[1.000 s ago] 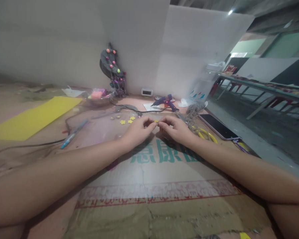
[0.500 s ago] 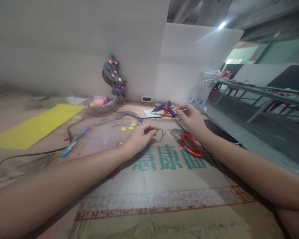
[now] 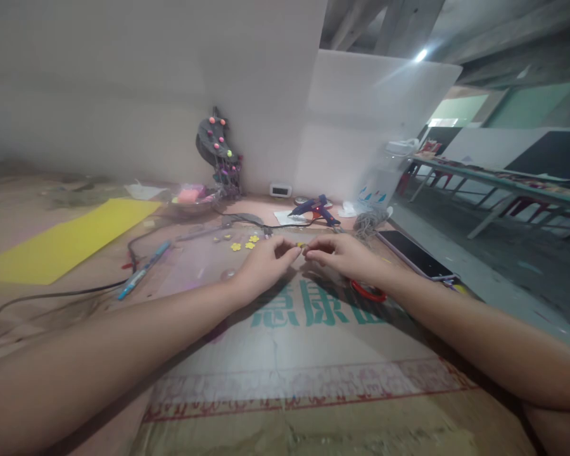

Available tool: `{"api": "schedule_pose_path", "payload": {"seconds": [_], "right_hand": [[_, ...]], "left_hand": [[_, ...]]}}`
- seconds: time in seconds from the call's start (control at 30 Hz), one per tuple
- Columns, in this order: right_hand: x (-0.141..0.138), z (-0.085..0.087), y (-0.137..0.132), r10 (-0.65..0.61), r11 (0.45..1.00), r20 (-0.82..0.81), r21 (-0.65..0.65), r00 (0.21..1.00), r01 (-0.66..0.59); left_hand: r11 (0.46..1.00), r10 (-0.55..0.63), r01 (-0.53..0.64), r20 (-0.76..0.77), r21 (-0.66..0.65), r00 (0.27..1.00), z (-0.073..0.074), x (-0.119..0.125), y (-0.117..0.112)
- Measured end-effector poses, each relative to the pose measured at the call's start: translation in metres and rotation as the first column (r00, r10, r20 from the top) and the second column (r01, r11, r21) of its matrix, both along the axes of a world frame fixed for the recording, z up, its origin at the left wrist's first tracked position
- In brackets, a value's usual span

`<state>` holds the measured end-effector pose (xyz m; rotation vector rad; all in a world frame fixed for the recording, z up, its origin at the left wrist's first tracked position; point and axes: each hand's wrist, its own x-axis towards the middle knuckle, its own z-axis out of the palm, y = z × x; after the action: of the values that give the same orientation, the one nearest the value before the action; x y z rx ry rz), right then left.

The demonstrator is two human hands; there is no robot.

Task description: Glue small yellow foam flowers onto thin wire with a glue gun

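Observation:
My left hand (image 3: 265, 263) and my right hand (image 3: 342, 256) meet fingertip to fingertip over a flattened cardboard sheet (image 3: 308, 354) with green printed characters. Both are pinched on a small yellow flower piece (image 3: 300, 245) between them; a thin wire on it is too fine to make out. Red-handled scissors (image 3: 368, 292) lie under my right wrist, partly hidden. Three more small yellow flowers (image 3: 244, 242) lie just beyond my left hand.
A blue glue gun (image 3: 313, 207) with a black cord sits at the back. A phone (image 3: 411, 251) and a tangle of grey twine (image 3: 369, 220) lie right. A yellow sheet (image 3: 66, 237), a blue pen (image 3: 142, 270), a bowl (image 3: 190, 196) and a dark beaded ornament (image 3: 217, 149) stand left.
My right hand pulled away to the upper right half a second ago, drawing a thin wire, then came back to meet my left fingertips. My left hand stayed put.

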<state>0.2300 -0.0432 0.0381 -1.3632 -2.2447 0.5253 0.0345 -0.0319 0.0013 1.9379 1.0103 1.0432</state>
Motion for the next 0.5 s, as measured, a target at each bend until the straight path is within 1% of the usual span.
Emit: {"api": "schedule_pose_path", "payload": {"seconds": [0.13,0.33,0.4,0.5], "right_hand": [[-0.004,0.0,-0.005,0.021,0.999,0.027,-0.026,0.999,-0.021],[-0.005,-0.004,-0.009,0.045,0.998,0.081,-0.044,0.996,-0.042],[-0.005,-0.007,-0.008,0.06,0.997,0.076,-0.049,0.995,-0.056],[-0.005,-0.015,-0.004,0.092,0.991,0.023,-0.099,0.995,-0.089]], "left_hand": [[1.0,0.008,-0.009,0.015,0.012,1.0,-0.003,0.0,0.003],[0.999,0.049,-0.049,0.018,-0.012,0.999,-0.008,0.0,0.009],[0.999,0.03,-0.028,0.045,-0.035,0.999,-0.008,0.0,0.009],[0.995,-0.034,0.047,0.14,-0.093,0.99,-0.007,0.0,0.008]]}}
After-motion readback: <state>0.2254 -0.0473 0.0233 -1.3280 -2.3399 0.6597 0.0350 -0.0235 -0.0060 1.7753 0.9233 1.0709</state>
